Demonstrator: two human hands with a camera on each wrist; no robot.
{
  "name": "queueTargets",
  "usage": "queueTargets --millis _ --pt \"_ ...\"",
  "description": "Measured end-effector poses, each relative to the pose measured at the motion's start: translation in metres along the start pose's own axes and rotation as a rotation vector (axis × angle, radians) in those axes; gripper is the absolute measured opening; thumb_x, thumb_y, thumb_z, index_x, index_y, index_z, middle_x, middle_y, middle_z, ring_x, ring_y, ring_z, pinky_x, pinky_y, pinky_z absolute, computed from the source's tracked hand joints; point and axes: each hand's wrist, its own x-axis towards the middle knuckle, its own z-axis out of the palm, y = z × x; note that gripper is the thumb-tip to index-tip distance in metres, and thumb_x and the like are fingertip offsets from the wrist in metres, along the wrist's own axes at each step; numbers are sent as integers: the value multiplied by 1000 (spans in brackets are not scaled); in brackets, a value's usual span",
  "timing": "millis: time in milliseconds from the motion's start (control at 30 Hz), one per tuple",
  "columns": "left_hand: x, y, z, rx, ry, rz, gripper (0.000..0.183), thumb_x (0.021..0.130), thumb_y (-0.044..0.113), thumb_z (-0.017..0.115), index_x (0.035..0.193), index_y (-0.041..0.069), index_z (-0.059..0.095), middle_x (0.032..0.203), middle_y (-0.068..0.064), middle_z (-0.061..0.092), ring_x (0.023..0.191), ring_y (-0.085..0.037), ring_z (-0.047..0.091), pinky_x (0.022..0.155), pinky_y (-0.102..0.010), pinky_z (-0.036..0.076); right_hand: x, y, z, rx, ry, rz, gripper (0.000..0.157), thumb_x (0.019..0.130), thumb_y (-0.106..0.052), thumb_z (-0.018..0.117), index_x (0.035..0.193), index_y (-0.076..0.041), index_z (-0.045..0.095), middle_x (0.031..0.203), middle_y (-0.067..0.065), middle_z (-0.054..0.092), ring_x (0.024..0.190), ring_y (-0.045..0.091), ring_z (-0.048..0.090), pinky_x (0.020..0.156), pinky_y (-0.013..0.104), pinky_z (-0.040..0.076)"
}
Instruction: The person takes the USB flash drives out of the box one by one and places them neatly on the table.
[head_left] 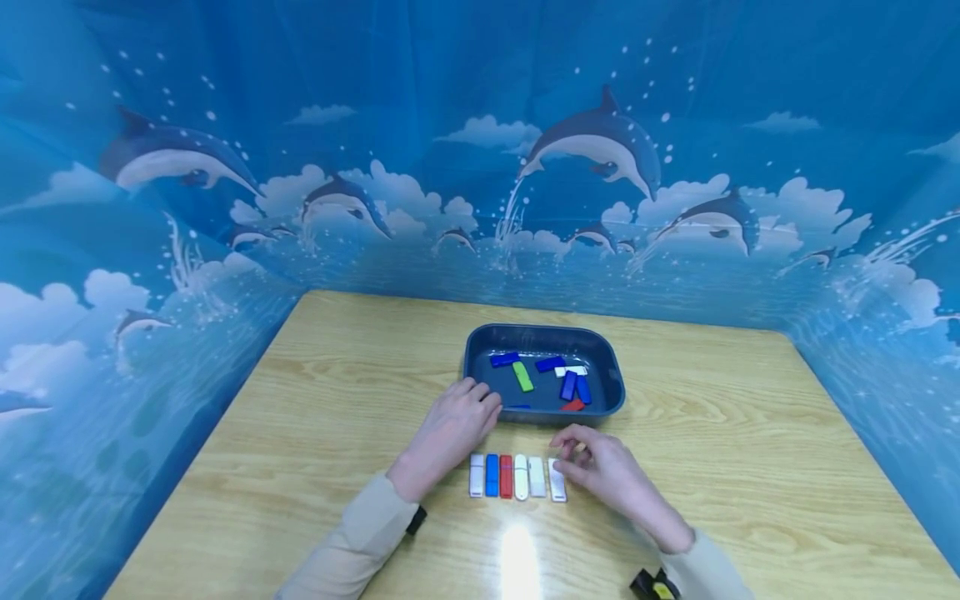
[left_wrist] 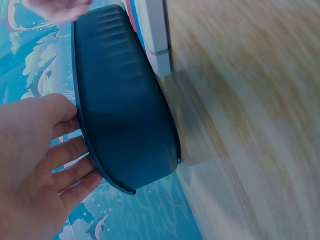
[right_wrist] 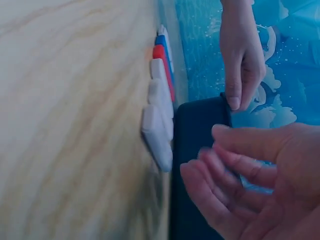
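Observation:
My left hand (head_left: pixel 461 414) pinches the front left rim of a dark blue plastic tub (head_left: pixel 545 330), thumb outside and fingers over the edge. My right hand (head_left: pixel 604 468) hovers at the right end of a row of USB sticks, its fingers loosely bent with nothing between them. Closest to its thumb lies a white USB stick (head_left: pixel 557 483). Leftward from there come two more white sticks, a red USB stick (head_left: pixel 506 477), a blue USB stick (head_left: pixel 492 476) and a pale USB stick (head_left: pixel 476 477). In the right wrist view the right fingers (right_wrist: pixel 200 185) are apart from the row.
Inside the tub lie several blue sticks, a green stick (head_left: pixel 522 376), a white stick (head_left: pixel 572 371) and a red stick (head_left: pixel 573 406). The wooden table (head_left: pixel 360 350) meets a dolphin-print curtain (head_left: pixel 420 208) at its back and sides.

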Motion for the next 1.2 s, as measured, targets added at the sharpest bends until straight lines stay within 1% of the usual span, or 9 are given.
queueTargets --millis 100,167,367,533,700,833,933,1067,1200 --pt "0 0 -1 -1 -2 0 15 101 23 63 98 15 75 92 1 71 85 -15 59 80 -28 53 3 -3 -4 15 17 -94 15 88 -7 76 99 -15 72 85 -8 68 76 4 62 68 22 55" --pt "0 0 -1 -3 -4 -2 14 101 23 63 98 15 75 92 1 71 85 -15 59 80 -28 53 6 -6 -7 26 35 -131 12 90 -7 75 98 -15 72 86 -8 69 77 4 63 69 22 56" --pt "1 0 -3 6 -29 -18 14 101 24 64 101 16 75 94 1 72 86 -15 60 81 -27 53 23 -20 -16 57 98 -142 7 93 -9 73 98 -14 73 89 -5 71 75 6 64 66 22 56" --pt "0 0 -4 1 -45 -29 14 101 24 64 102 16 75 94 2 71 84 -14 57 79 -26 53 46 -32 -22 -14 147 -172 6 93 -12 74 99 -15 74 89 -5 71 73 7 63 65 22 55" --pt "0 0 -4 15 -44 -20 14 101 25 63 102 17 75 93 2 71 83 -14 56 78 -26 52 74 -32 -18 -63 136 -199 10 92 -12 76 101 -13 73 91 -3 72 76 10 64 67 25 55" --pt "-1 1 -3 17 -17 -5 13 101 24 64 99 17 75 91 2 71 82 -14 56 77 -26 52 93 -29 -10 -61 76 -209 13 92 -10 75 104 -12 73 98 -1 72 79 11 64 70 28 56" --pt "-1 1 -2 12 6 3 13 101 24 64 98 17 75 91 2 70 82 -15 56 76 -26 52 104 -30 -4 -66 -22 -194 16 92 -12 75 109 -12 74 105 1 72 81 12 64 72 28 55" --pt "-1 0 -2 13 12 2 15 102 25 62 100 16 75 92 2 71 82 -15 56 76 -27 51 116 -33 5 -120 -156 -166 24 92 -12 76 115 -11 74 114 4 72 86 14 67 76 30 57" --pt "0 1 -3 19 13 -4 16 102 26 61 102 17 75 95 2 72 82 -14 55 76 -26 51 128 -33 14 -170 -235 -143 27 92 -9 75 118 -10 74 112 5 73 96 18 68 84 35 57"
